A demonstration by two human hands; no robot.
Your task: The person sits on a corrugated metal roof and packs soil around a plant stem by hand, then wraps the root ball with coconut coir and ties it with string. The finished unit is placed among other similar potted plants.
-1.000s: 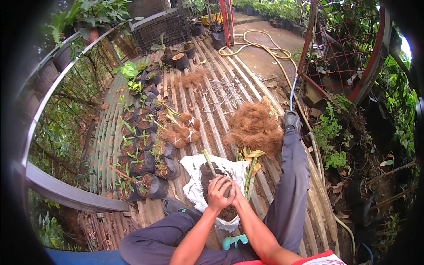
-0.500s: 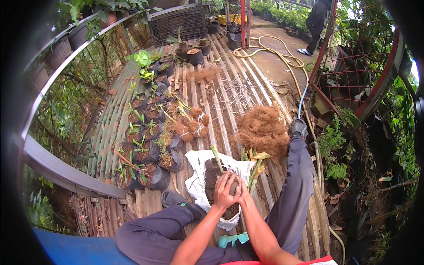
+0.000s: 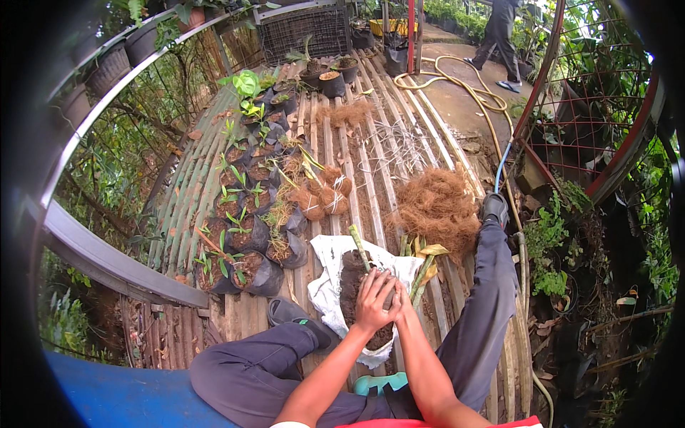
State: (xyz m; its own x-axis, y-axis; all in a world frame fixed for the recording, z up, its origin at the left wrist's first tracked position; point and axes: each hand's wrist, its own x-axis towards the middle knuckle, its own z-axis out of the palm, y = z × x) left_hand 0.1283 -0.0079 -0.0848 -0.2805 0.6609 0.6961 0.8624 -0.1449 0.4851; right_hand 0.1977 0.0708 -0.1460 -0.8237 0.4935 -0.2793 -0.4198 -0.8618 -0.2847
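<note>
While together around dark soil [image 3: 350,287], fingers of left hand [image 3: 374,301] and right hand [image 3: 404,307] beside tilted green stem [image 3: 359,246]

soft daylight fills the scene, bright and fairly even over the corrugated floor [image 3: 367,157], with gentle shadows lying in its grooves. the white sack [image 3: 327,258] is the palest patch near the middle, its folds close to washed out. the hands [image 3: 374,299] are clearly lit, though fine detail between the fingers is too small to read. on the right, the foliage [image 3: 546,250] sinks into deep shade, and a small white glare shows at the rim. the fisheye lens bows the metal railing [image 3: 121,264] into an arc, and black swallows the corners. toward the far left, focus softens and leaves smear.
</note>
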